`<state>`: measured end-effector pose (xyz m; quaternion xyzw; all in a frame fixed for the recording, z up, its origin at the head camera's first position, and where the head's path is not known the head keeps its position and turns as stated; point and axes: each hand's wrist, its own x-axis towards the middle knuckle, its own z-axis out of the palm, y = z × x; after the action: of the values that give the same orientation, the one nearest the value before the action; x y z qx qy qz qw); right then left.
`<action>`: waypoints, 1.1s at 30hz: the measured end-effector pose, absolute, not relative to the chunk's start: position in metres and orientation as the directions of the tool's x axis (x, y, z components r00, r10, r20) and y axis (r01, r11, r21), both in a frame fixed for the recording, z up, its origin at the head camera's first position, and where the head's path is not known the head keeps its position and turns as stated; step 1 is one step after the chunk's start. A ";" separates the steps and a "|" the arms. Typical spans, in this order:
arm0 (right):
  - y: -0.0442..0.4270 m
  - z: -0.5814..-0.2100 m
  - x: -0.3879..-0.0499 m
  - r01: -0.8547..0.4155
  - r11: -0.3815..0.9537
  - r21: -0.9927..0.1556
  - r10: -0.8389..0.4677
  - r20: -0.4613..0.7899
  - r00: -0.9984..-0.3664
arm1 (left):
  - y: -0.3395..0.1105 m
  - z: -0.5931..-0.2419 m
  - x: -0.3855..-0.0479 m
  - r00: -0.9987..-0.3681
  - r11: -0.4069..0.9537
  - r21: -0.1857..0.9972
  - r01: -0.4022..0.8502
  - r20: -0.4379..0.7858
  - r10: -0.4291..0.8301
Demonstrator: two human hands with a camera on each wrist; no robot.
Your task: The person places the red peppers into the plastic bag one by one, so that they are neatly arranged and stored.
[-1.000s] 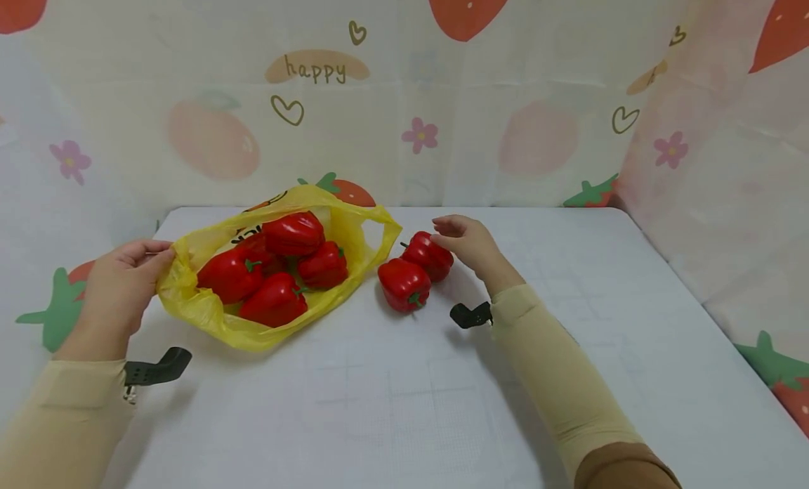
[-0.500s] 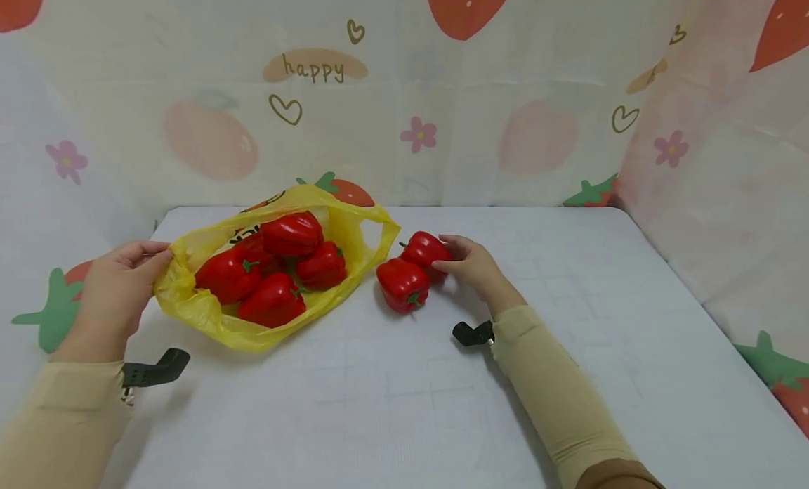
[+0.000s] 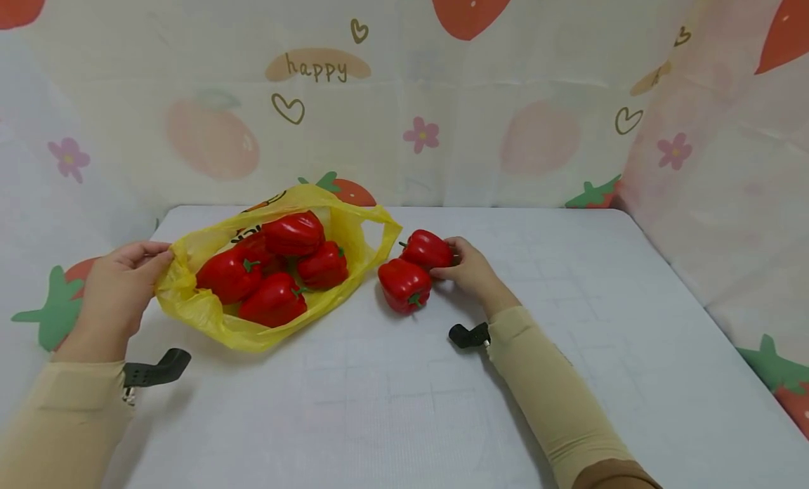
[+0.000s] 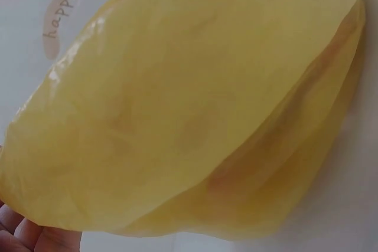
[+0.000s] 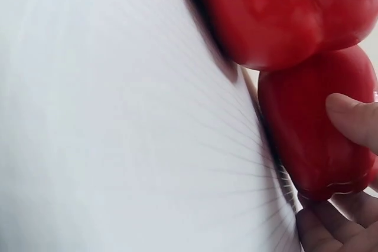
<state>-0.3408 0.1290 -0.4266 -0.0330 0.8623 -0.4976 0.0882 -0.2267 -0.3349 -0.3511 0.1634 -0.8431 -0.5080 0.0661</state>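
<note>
My left hand point(image 3: 120, 285) pinches the left edge of a yellow plastic bag point(image 3: 344, 225), whose mouth gapes toward me. Inside it lie several red bell peppers point(image 3: 274, 299) with green stems. In the left wrist view the bag point(image 4: 165, 98) fills most of the picture, and only some fingertips show at the lower left. Right of the bag, two more red peppers touch each other on the table. My right hand point(image 3: 472, 271) grips the farther pepper point(image 3: 426, 250), thumb point(image 5: 354, 119) on its near side and fingers round its end. The nearer pepper point(image 3: 404, 285) stands free of the hand.
A white cloth-covered table point(image 3: 392, 405) lies under everything. Behind it hangs a curtain point(image 3: 468, 88) printed with strawberries, hearts and flowers. The bag's loop handle point(image 3: 387, 239) reaches close to the two loose peppers. A black camera mount point(image 3: 158, 368) juts from my left wrist.
My right hand has come down from above the farther pepper to its right side and closed round it. The left hand and the bag stay where they were.
</note>
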 end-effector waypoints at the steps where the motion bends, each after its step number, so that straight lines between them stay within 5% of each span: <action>1: 0.129 -0.426 -0.340 0.031 0.499 -0.866 -0.143 -0.117 -0.983 | -0.335 -0.351 -0.227 -0.938 0.434 0.876 -0.210 -0.055 -0.343; 33: 0.117 -0.422 -0.348 0.053 0.374 -0.926 -0.046 -0.075 -0.996 | -0.335 -0.350 -0.226 -0.942 0.416 0.887 -0.202 -0.058 -0.332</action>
<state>-0.3479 0.1168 -0.4225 0.0021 0.8276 -0.5597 0.0439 -0.2257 -0.3350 -0.3500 0.1589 -0.8391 -0.5164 0.0630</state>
